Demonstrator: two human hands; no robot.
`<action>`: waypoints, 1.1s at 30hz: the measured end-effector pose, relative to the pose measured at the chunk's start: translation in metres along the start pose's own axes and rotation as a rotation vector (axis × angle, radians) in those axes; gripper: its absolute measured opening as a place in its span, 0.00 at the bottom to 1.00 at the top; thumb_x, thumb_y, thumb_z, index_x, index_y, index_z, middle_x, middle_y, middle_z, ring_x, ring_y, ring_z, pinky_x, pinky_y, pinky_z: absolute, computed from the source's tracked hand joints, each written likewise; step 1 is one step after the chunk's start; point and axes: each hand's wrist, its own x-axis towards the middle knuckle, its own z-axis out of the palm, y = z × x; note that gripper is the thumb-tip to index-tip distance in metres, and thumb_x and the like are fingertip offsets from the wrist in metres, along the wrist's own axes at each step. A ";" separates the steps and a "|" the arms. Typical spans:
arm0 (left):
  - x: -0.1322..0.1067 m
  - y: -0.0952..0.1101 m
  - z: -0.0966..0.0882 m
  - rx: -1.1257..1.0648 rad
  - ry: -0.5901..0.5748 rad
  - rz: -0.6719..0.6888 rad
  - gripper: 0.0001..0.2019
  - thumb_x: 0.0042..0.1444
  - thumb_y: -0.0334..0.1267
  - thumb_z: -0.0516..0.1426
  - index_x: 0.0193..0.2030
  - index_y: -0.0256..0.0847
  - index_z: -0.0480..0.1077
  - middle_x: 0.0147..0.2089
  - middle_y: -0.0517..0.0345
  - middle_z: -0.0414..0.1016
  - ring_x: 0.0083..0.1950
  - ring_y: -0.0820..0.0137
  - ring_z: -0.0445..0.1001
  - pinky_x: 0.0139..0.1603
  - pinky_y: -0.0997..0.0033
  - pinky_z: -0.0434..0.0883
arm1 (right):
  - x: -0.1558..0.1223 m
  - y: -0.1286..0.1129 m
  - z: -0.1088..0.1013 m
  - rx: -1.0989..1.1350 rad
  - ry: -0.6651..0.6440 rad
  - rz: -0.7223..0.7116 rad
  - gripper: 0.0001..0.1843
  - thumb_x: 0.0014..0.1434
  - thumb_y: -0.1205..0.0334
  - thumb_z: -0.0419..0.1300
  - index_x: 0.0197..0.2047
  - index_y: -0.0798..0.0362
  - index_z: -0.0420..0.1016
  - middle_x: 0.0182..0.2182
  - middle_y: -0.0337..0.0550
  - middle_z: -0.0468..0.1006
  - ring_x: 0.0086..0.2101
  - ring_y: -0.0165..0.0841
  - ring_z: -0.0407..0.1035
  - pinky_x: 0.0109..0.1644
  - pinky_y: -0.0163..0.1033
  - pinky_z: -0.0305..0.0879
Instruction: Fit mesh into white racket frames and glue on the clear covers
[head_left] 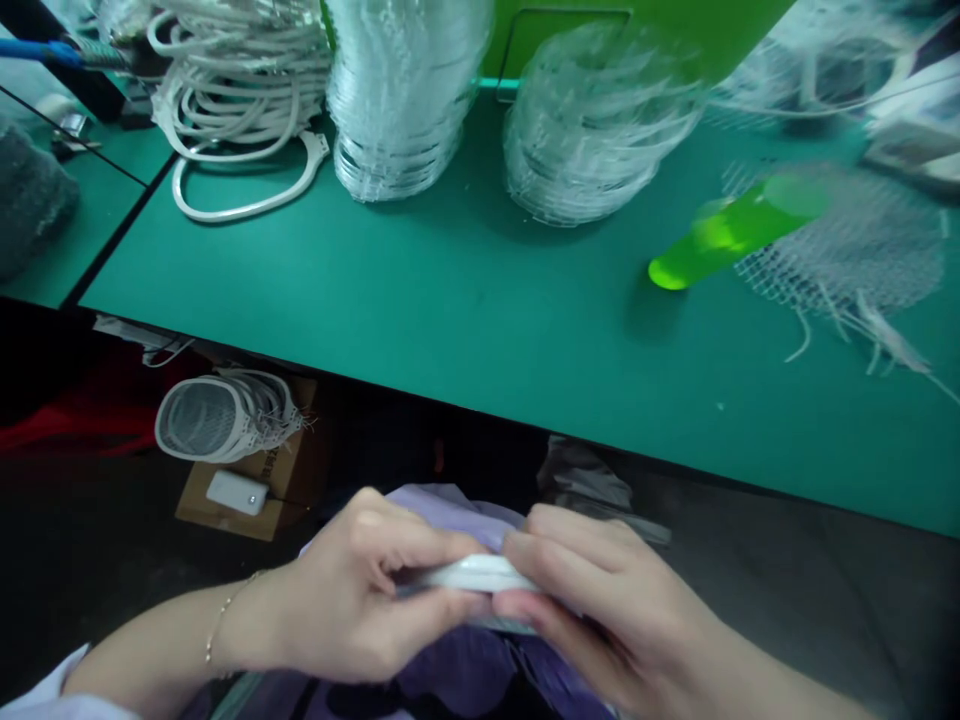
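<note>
1. While your left hand (352, 590) and your right hand (600, 600) meet above your lap, neither is spread: the fingers of both curl inward and press toward each other, pinching a white plastic strip (472, 573) from either end. Most of its length is covered, so you cannot tell its full shape from this view.
2. The strip sits just above your lilac sleeve-like cloth (450, 503) and dark purple clothing (465, 672), well below the table edge. If your grip loosens, it could slip through your fingers and fall into your lap or toward the dark floor.
3. Your thin gold bracelet (221, 622) sits on your left wrist. Any loose mesh or thread could snag on it if your hand passes close.
4. On the green work mat (450, 300), a green translucent tube (735, 230) lies on its side beside a torn white mesh sheet (840, 240). A careless reach could roll the tube off the edge or drag the mesh with it.
5. Tall stacks of white mesh rings (397, 90) stand near a coil of white plastic banding (232, 110). A bumped forearm could topple the stacks and tangle them in the banding.
6. Below the table, an oval white mesh frame (225, 415) rests on cardboard (202, 510), where a foot could catch it.
</note>
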 end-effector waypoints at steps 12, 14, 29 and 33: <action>0.057 0.043 -0.013 0.467 0.339 0.244 0.48 0.54 0.54 0.67 0.76 0.51 0.48 0.78 0.54 0.44 0.77 0.49 0.44 0.74 0.46 0.54 | 0.061 -0.014 -0.086 0.182 0.922 0.330 0.21 0.60 0.44 0.64 0.28 0.51 0.69 0.17 0.31 0.64 0.15 0.22 0.54 0.15 0.29 0.47; 0.072 0.044 -0.008 0.377 0.295 0.220 0.49 0.53 0.53 0.67 0.76 0.50 0.45 0.78 0.54 0.43 0.77 0.49 0.45 0.70 0.48 0.62 | 0.080 -0.010 -0.095 0.262 0.829 0.343 0.24 0.55 0.41 0.68 0.25 0.51 0.66 0.14 0.30 0.62 0.14 0.22 0.54 0.14 0.29 0.46; 0.103 0.036 -0.054 0.617 0.296 0.409 0.49 0.43 0.44 0.68 0.71 0.56 0.51 0.80 0.56 0.32 0.78 0.42 0.29 0.72 0.32 0.41 | 0.082 0.029 -0.050 0.363 0.799 0.111 0.25 0.57 0.48 0.68 0.55 0.44 0.69 0.40 0.41 0.79 0.38 0.34 0.75 0.31 0.33 0.73; 0.115 0.036 -0.064 0.671 0.273 0.541 0.46 0.43 0.52 0.69 0.67 0.49 0.53 0.76 0.45 0.49 0.77 0.42 0.35 0.72 0.32 0.38 | 0.085 0.037 -0.045 0.256 0.786 0.035 0.22 0.61 0.48 0.64 0.56 0.44 0.69 0.41 0.43 0.78 0.37 0.33 0.76 0.32 0.33 0.74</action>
